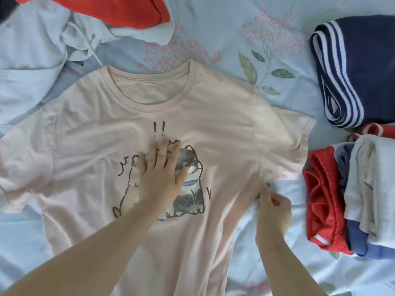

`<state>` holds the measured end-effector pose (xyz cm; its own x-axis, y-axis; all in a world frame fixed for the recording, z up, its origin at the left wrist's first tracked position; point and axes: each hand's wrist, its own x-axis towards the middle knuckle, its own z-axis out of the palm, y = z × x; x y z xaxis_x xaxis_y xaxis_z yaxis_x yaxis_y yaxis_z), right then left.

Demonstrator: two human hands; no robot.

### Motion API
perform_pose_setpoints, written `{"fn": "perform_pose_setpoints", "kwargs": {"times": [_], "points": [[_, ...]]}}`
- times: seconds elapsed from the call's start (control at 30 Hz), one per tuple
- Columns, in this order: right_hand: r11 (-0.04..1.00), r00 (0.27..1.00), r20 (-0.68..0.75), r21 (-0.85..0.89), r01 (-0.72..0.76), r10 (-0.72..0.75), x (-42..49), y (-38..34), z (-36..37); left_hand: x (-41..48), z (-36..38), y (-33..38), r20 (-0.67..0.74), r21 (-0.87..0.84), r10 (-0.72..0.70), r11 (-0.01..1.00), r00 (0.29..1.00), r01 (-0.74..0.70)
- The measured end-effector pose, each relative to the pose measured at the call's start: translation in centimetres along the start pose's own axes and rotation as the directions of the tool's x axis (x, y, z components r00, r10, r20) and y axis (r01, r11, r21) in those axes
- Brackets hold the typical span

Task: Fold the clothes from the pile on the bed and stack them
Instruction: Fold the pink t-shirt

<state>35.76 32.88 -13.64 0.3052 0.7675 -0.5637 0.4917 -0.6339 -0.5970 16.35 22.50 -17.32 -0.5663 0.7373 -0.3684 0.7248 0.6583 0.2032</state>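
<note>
The pink shirt (224,129) lies face up, spread across the middle of the bed (224,39). The left hand (160,178) presses flat on its cat print, fingers straight and spread. The right hand (273,208) pinches the shirt's side edge below the sleeve, fingers curled. The unfolded pile (42,50) sits top left. 2 folded stacks lie at right: a navy striped one (363,67) and a red, blue and white one (352,199).

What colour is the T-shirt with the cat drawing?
Pale pink T-shirt, with a dark-outlined cat print; the head view shows it.
</note>
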Motion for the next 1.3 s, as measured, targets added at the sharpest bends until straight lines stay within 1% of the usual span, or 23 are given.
{"fn": "perform_pose_setpoints", "kwargs": {"times": [0.07, 0.13, 0.2, 0.27, 0.33, 0.37, 0.4, 0.47, 0.5, 0.53, 0.6, 0.67, 0.73, 0.77, 0.83, 0.87, 0.9, 0.97, 1.03, 1.13, 1.2, 1.23, 1.3], "points": [[0.993, 0.983, 0.182, -0.113, 0.028, -0.007, -1.3, 2.1, 0.3, -3.1, 0.7, -0.3, -0.044, 0.002, 0.081, 0.997, 0.996, -0.081], [0.99, 0.962, 0.272, -0.138, 0.037, 0.002, -2.8, 3.7, 0.2, -5.9, 1.5, -0.9, -0.022, 0.06, 0.134, 0.989, 0.991, -0.132], [0.999, 0.98, 0.199, -0.033, 0.011, -0.004, -3.2, 4.5, -0.3, -8.6, 2.3, -1.7, 0.007, 0.095, 0.154, 0.984, 0.988, -0.154], [0.989, 0.982, 0.178, 0.114, -0.091, 0.07, -3.8, 5.5, -1.0, -11.0, 2.9, -2.1, 0.023, 0.079, 0.149, 0.985, 0.989, -0.15], [0.957, 0.943, 0.302, 0.207, -0.205, 0.137, -5.2, 6.9, -1.6, -13.2, 3.5, -2.3, 0.036, 0.071, 0.147, 0.986, 0.988, -0.15], [0.954, 0.916, 0.377, 0.2, -0.225, 0.137, -5.6, 7.8, -2.0, -14.3, 3.7, -2.4, 0.045, 0.064, 0.151, 0.986, 0.988, -0.153], [0.97, 0.886, 0.447, 0.139, -0.202, 0.12, -5.8, 8.4, -2.5, -15.2, 3.9, -2.4, 0.06, 0.051, 0.152, 0.987, 0.987, -0.155], [0.993, 0.801, 0.59, -0.111, -0.042, 0.1, -6.4, 9.0, -3.6, -16.9, 4.4, -2.5, 0.089, 0.041, 0.153, 0.987, 0.984, -0.157], [0.981, 0.768, 0.632, -0.191, 0.025, 0.103, -6.7, 9.5, -4.3, -17.8, 4.7, -2.6, 0.098, 0.052, 0.159, 0.985, 0.982, -0.164], [0.979, 0.753, 0.648, -0.203, 0.032, 0.109, -7.0, 9.9, -5.0, -18.6, 5.0, -2.7, 0.107, 0.068, 0.162, 0.983, 0.981, -0.17], [0.994, 0.758, 0.643, -0.051, -0.098, 0.108, -7.1, 11.1, -6.2, -20.1, 5.4, -2.7, 0.124, 0.092, 0.152, 0.982, 0.981, -0.164], [0.946, 0.777, 0.616, 0.156, -0.284, 0.131, -7.2, 12.0, -7.4, -21.2, 5.7, -2.4, 0.116, 0.08, 0.146, 0.985, 0.982, -0.156], [0.911, 0.736, 0.663, 0.208, -0.356, 0.136, -7.4, 12.7, -8.3, -22.4, 6.1, -1.8, 0.094, 0.071, 0.144, 0.986, 0.985, -0.151], [0.919, 0.693, 0.709, 0.177, -0.354, 0.13, -7.5, 13.0, -8.5, -22.9, 6.2, -1.6, 0.085, 0.065, 0.134, 0.988, 0.987, -0.14], [0.967, 0.59, 0.792, -0.006, -0.253, 0.159, -8.1, 13.3, -8.7, -23.7, 6.4, -1.1, 0.083, 0.053, 0.101, 0.993, 0.992, -0.105], [0.978, 0.552, 0.814, -0.091, -0.19, 0.183, -8.3, 13.4, -8.7, -24.1, 6.5, -0.9, 0.087, 0.043, 0.083, 0.995, 0.993, -0.087], [0.98, 0.54, 0.819, -0.137, -0.144, 0.194, -8.2, 13.6, -8.9, -24.3, 6.6, -0.8, 0.091, 0.03, 0.066, 0.997, 0.994, -0.069], [0.98, 0.602, 0.777, -0.102, -0.17, 0.185, -7.7, 14.2, -9.5, -24.7, 6.8, -0.6, 0.113, 0.005, 0.023, 1.0, 0.993, -0.024], [0.983, 0.729, 0.663, -0.068, -0.17, 0.171, -6.8, 14.8, -10.7, -24.7, 7.4, -0.9, 0.133, 0.012, -0.016, 1.0, 0.991, 0.015], [0.982, 0.922, 0.385, -0.183, 0.038, 0.036, -5.1, 15.1, -12.8, -24.5, 8.4, -1.5, 0.147, 0.04, -0.036, 0.999, 0.989, 0.03], [0.941, 0.964, 0.238, -0.281, 0.188, -0.121, -3.8, 14.9, -14.1, -24.5, 8.5, -1.5, 0.147, 0.033, -0.048, 0.999, 0.988, 0.043], [0.911, 0.961, 0.222, -0.339, 0.235, -0.165, -3.2, 14.8, -14.7, -24.4, 8.6, -1.4, 0.147, 0.029, -0.059, 0.998, 0.987, 0.055], [0.849, 0.948, 0.293, -0.463, 0.254, -0.123, -2.6, 14.8, -15.0, -24.5, 8.7, -1.0, 0.14, 0.025, -0.087, 0.996, 0.986, 0.084]]}}
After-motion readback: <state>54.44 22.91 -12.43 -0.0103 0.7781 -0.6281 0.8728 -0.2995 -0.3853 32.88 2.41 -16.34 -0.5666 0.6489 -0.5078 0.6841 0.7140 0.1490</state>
